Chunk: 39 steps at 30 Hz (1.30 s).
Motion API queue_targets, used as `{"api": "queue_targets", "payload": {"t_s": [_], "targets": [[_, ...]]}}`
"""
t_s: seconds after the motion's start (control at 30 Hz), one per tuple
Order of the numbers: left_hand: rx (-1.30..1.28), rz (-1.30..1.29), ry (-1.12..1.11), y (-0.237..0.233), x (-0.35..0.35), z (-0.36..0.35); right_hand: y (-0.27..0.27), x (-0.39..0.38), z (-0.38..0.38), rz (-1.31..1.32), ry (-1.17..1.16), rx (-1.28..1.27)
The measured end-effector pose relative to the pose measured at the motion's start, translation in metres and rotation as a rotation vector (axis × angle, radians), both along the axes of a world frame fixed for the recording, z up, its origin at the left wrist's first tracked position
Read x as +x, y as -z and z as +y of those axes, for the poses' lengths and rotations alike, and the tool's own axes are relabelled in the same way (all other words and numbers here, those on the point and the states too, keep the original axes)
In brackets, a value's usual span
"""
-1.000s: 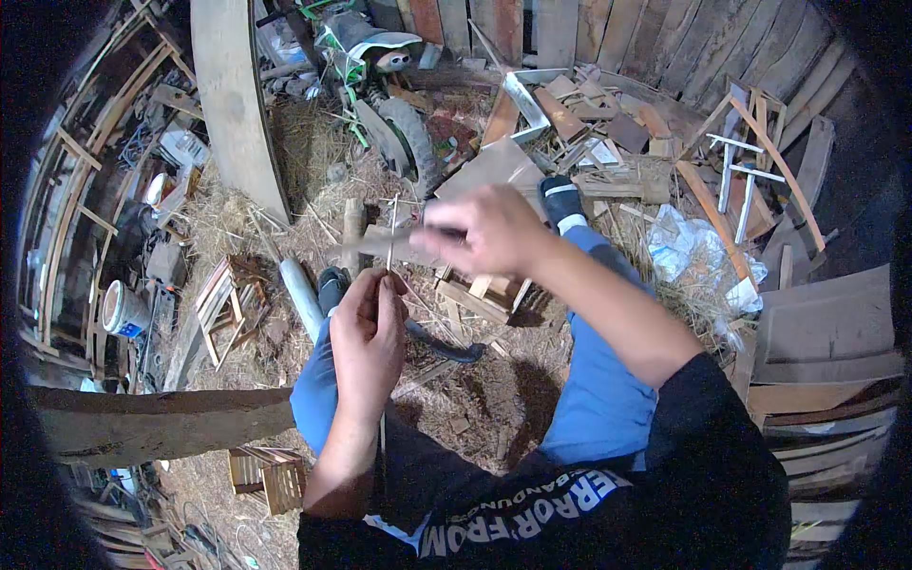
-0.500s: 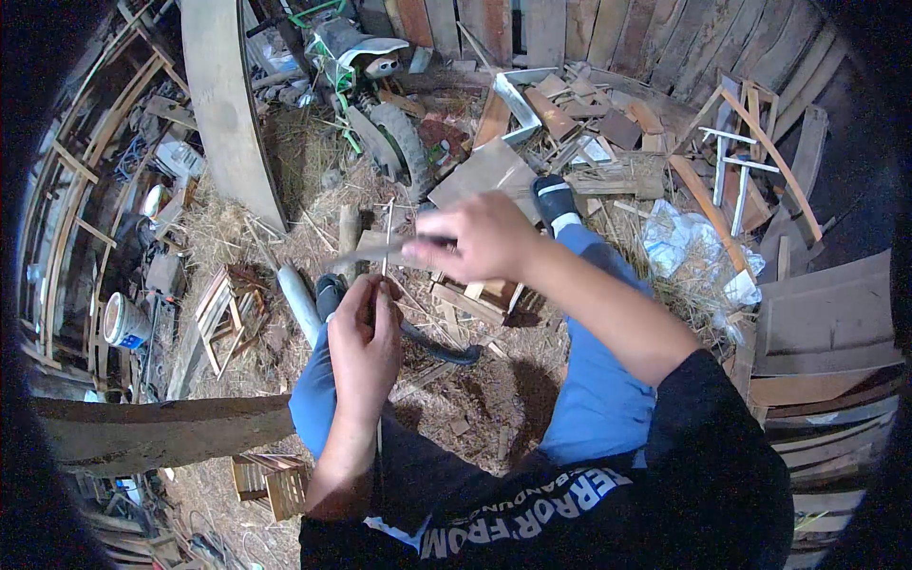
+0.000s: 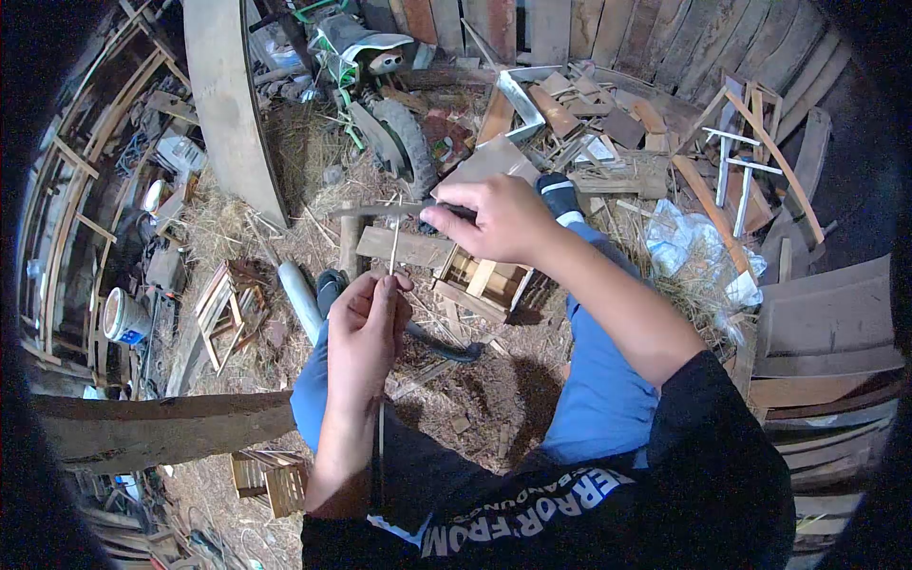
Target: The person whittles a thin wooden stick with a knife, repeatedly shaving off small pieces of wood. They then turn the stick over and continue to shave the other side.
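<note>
My left hand (image 3: 366,318) is closed around a thin pale stick (image 3: 394,245), thumb and fingers pinching it with its upper end pointing away from me. The stick's lower part runs down past my forearm. In my right hand (image 3: 494,220) is a knife with a dark handle, its grey blade (image 3: 366,212) pointing left. That blade crosses the stick near its upper end. Below my right hand, a small slatted wooden box (image 3: 483,283) stands on the ground between my legs.
Behind my hands a motorcycle (image 3: 399,142) stands by heaped wood scraps (image 3: 608,119). To the left are a tall board (image 3: 233,104), a white bucket (image 3: 125,318) and a small slatted frame (image 3: 228,318). Clear plastic (image 3: 679,237) lies at the right, near a cardboard sheet (image 3: 826,318).
My right hand and the knife have moved slightly up and to the right, the blade now further along the stick toward its tip. My left hand keeps its grip in nearly the same place.
</note>
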State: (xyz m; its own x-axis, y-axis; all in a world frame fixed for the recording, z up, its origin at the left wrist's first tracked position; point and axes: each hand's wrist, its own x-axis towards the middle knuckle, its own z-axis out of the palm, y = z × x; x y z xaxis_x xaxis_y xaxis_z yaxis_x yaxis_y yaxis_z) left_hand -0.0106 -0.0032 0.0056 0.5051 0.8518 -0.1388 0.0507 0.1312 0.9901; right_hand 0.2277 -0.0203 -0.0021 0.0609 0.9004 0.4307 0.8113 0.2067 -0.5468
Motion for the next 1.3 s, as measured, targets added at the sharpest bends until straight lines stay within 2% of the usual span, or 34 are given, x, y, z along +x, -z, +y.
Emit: {"api": "queue_targets", "payload": {"t_s": [0.1,0.2,0.3,0.4,0.43,0.47,0.57,0.63,0.7,0.8,0.9,1.07,1.17,1.3], "targets": [[-0.035,-0.033,-0.009,-0.001,0.002,0.003,-0.011,-0.005,-0.006,-0.036,-0.038,-0.108],[-0.033,-0.026,0.017,0.003,-0.001,0.006,0.000,-0.001,0.002,0.008,-0.022,-0.094],[-0.011,-0.085,0.021,0.005,0.000,0.003,0.001,-0.001,0.003,0.038,0.002,-0.051],[0.019,-0.135,0.032,0.013,0.000,0.005,0.008,-0.012,-0.001,-0.030,-0.130,0.074],[0.039,-0.110,0.021,0.011,0.000,0.005,0.008,-0.015,-0.002,-0.030,-0.168,0.118],[0.056,-0.083,0.009,0.008,0.000,0.003,-0.001,-0.014,-0.004,-0.013,-0.131,-0.003],[0.093,-0.016,-0.017,0.008,-0.003,-0.001,0.007,-0.006,0.005,-0.071,-0.031,0.033],[0.131,-0.006,-0.048,0.006,0.000,-0.002,0.004,-0.019,-0.005,-0.022,-0.151,0.099],[0.172,-0.008,-0.100,0.004,0.002,-0.005,0.005,-0.022,-0.004,-0.035,-0.142,0.144],[0.293,0.076,-0.081,0.004,-0.003,-0.003,0.005,-0.007,0.008,-0.098,-0.033,0.078],[0.331,0.084,-0.146,0.001,0.002,-0.009,0.006,-0.023,-0.004,-0.059,-0.149,0.168],[0.335,0.123,-0.102,0.003,-0.005,-0.006,0.006,-0.005,0.009,-0.122,-0.019,0.045],[0.344,0.111,-0.129,0.000,0.000,-0.007,0.002,-0.025,-0.007,-0.075,-0.153,0.135],[0.300,0.094,-0.089,0.004,-0.003,-0.005,0.008,-0.005,0.011,-0.068,0.029,0.097]]}}
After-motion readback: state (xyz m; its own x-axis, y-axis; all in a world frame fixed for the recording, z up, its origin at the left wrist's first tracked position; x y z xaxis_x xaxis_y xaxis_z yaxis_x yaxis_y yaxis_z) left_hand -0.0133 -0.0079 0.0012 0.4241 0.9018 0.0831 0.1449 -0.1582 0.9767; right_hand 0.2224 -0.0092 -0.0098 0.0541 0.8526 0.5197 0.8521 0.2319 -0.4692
